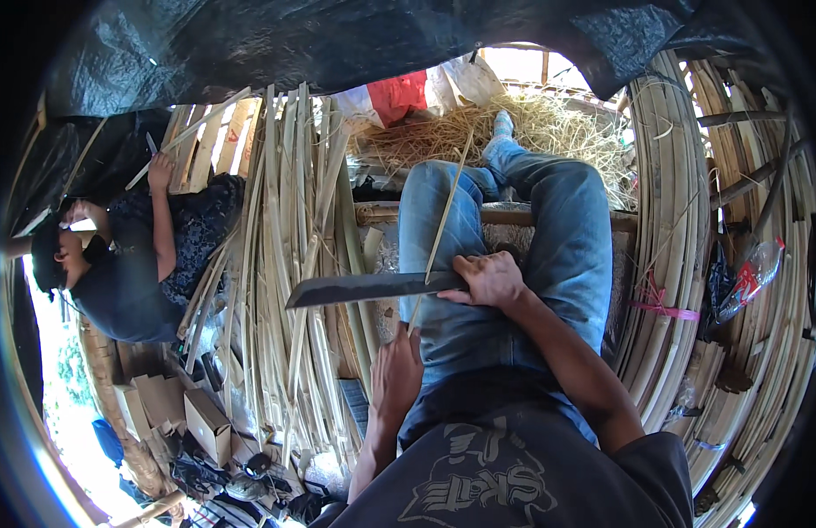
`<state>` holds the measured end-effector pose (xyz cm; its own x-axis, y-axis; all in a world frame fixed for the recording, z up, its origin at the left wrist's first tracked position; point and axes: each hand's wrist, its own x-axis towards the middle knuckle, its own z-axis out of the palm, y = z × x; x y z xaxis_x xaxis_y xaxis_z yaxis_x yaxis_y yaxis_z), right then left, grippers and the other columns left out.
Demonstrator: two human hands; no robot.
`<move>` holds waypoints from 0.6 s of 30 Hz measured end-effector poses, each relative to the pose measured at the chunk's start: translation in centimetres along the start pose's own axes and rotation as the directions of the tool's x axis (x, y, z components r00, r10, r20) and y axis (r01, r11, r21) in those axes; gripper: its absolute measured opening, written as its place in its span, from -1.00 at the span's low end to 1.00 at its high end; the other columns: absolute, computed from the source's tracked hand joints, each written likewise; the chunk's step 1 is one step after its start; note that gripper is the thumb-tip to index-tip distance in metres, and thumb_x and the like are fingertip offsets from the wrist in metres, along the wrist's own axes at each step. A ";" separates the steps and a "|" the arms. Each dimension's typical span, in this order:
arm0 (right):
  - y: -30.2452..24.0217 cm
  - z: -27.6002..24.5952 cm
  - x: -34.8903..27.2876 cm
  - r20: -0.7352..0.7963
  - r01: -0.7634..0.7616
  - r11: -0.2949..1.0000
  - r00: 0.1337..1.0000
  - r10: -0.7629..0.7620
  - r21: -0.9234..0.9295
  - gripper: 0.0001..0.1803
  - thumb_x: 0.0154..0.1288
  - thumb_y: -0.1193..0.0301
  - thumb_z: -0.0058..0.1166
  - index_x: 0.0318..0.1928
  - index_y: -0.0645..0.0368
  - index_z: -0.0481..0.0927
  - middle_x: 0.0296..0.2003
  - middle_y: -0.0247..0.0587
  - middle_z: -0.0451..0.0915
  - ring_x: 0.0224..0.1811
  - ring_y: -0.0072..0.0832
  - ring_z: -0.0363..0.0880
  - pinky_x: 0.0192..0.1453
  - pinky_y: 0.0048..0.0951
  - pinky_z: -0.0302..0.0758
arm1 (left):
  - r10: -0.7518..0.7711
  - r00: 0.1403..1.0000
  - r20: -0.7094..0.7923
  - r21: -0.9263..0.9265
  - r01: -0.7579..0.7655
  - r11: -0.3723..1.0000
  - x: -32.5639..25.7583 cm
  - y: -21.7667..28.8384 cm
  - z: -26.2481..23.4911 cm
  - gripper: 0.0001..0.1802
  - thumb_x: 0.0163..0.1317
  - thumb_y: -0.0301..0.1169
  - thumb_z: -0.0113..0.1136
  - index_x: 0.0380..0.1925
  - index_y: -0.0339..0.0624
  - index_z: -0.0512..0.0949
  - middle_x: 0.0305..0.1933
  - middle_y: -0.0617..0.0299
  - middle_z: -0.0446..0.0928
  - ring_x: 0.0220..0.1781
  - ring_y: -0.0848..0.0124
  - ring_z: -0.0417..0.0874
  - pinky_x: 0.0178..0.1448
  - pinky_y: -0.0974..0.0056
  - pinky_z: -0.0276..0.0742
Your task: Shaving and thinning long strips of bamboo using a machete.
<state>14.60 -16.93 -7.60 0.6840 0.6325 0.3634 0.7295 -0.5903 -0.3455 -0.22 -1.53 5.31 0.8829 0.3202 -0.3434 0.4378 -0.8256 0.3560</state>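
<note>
My right hand (489,280) is closed round the handle end of a machete (364,289), whose dark broad blade points left across my thighs. Below the blade, my left hand (397,368) grips the near end of a thin bamboo strip (443,216). The strip slants up and away between my knees, passing the blade close to my right hand. Blade and strip cross there; whether the edge bites into the strip I cannot tell. The machete's handle is mostly hidden by my fingers.
Long split bamboo strips (289,238) lie to my left, and a bundle (667,211) tied with pink string (663,304) lies right. A co-worker (131,264) sits at far left holding a knife (152,143). Straw (548,132) is ahead; cardboard boxes (205,427) stand lower left.
</note>
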 end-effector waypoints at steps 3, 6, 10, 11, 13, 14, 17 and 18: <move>3.8 2.0 0.0 -0.228 -0.293 0.881 0.949 0.220 -0.372 -0.31 0.29 -0.35 0.04 -0.51 0.05 0.52 -0.64 -0.21 0.60 -0.60 -0.33 0.68 -0.55 -0.35 0.53 | -0.151 0.983 0.108 -0.030 0.155 0.987 -4.0 -1.1 -1.4 -0.67 0.53 -0.26 -0.06 -0.03 -0.31 0.52 -0.25 -0.28 0.63 -0.19 -0.27 0.63 -0.09 -0.21 0.45; 5.4 2.4 2.8 -0.239 -0.378 0.923 0.905 0.353 -0.070 -0.33 0.27 -0.33 0.07 -0.46 0.06 0.67 -0.69 -0.09 0.59 -0.62 -0.22 0.66 -0.56 -0.28 0.55 | -0.220 0.961 0.165 -0.078 0.235 0.969 -7.5 -1.0 -4.5 -0.73 0.50 -0.30 -0.03 -0.05 -0.28 0.52 -0.28 -0.22 0.65 -0.24 -0.26 0.64 -0.14 -0.20 0.47; 5.1 1.3 4.5 -0.101 -0.309 0.941 0.950 0.296 -0.141 -0.30 0.22 -0.40 0.05 -0.44 0.02 0.67 -0.70 -0.06 0.58 -0.59 -0.16 0.69 -0.53 -0.25 0.58 | -0.205 0.971 0.125 -0.139 0.222 0.965 -9.9 -2.6 -6.1 -0.76 0.48 -0.34 -0.02 -0.10 -0.31 0.52 -0.33 -0.18 0.66 -0.28 -0.22 0.65 -0.20 -0.18 0.48; 5.5 1.2 4.9 -0.112 -0.304 0.942 0.950 0.290 -0.140 -0.30 0.22 -0.40 0.05 -0.44 0.02 0.67 -0.70 -0.06 0.58 -0.59 -0.16 0.69 -0.53 -0.25 0.58 | -0.134 0.988 0.082 -0.139 0.145 0.980 -9.4 -2.6 -6.2 -0.76 0.47 -0.35 -0.01 -0.11 -0.31 0.52 -0.34 -0.17 0.66 -0.28 -0.21 0.65 -0.20 -0.17 0.48; 6.6 0.7 5.5 -0.046 -0.271 0.949 0.963 0.267 -0.162 -0.37 0.21 -0.34 0.12 -0.38 0.02 0.67 -0.66 -0.07 0.61 -0.55 -0.14 0.70 -0.46 -0.16 0.60 | -0.184 0.973 0.140 -0.120 0.201 0.972 -8.8 -2.0 -7.3 -0.74 0.47 -0.32 0.01 -0.08 -0.31 0.53 -0.36 -0.16 0.66 -0.28 -0.19 0.66 -0.21 -0.14 0.50; 7.6 0.3 6.1 -0.099 -0.223 0.963 0.973 0.210 -0.151 -0.30 0.19 -0.42 0.05 -0.38 -0.01 0.69 -0.70 -0.09 0.59 -0.60 -0.14 0.68 -0.50 -0.19 0.59 | -0.204 0.967 0.153 -0.147 0.227 0.963 -8.8 -1.8 -7.8 -0.78 0.48 -0.33 0.00 -0.12 -0.27 0.50 -0.36 -0.16 0.64 -0.30 -0.21 0.64 -0.23 -0.19 0.45; 10.3 -1.6 8.3 -0.096 -0.086 0.986 0.993 0.073 -0.142 -0.29 0.17 -0.43 0.06 -0.43 0.01 0.66 -0.70 -0.10 0.58 -0.59 -0.11 0.69 -0.50 -0.18 0.59 | -0.207 0.968 0.144 -0.169 0.231 0.958 -8.6 -1.7 -8.7 -0.80 0.49 -0.31 -0.02 -0.15 -0.22 0.49 -0.37 -0.15 0.62 -0.30 -0.22 0.62 -0.22 -0.27 0.40; 11.4 -2.1 9.5 -0.119 -0.098 0.983 0.990 0.080 -0.156 -0.29 0.17 -0.43 0.06 -0.43 0.01 0.66 -0.70 -0.10 0.58 -0.59 -0.11 0.69 -0.50 -0.18 0.59 | -0.172 0.979 0.109 -0.185 0.190 0.964 -8.5 -2.1 -8.7 -0.78 0.49 -0.31 -0.02 -0.17 -0.23 0.50 -0.39 -0.17 0.61 -0.30 -0.24 0.61 -0.23 -0.27 0.40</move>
<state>29.42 -18.75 -6.26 0.7359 0.5190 0.4349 0.6503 -0.7207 -0.2404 -7.11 1.54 15.07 0.7705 0.4050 -0.4922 0.6215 -0.6488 0.4390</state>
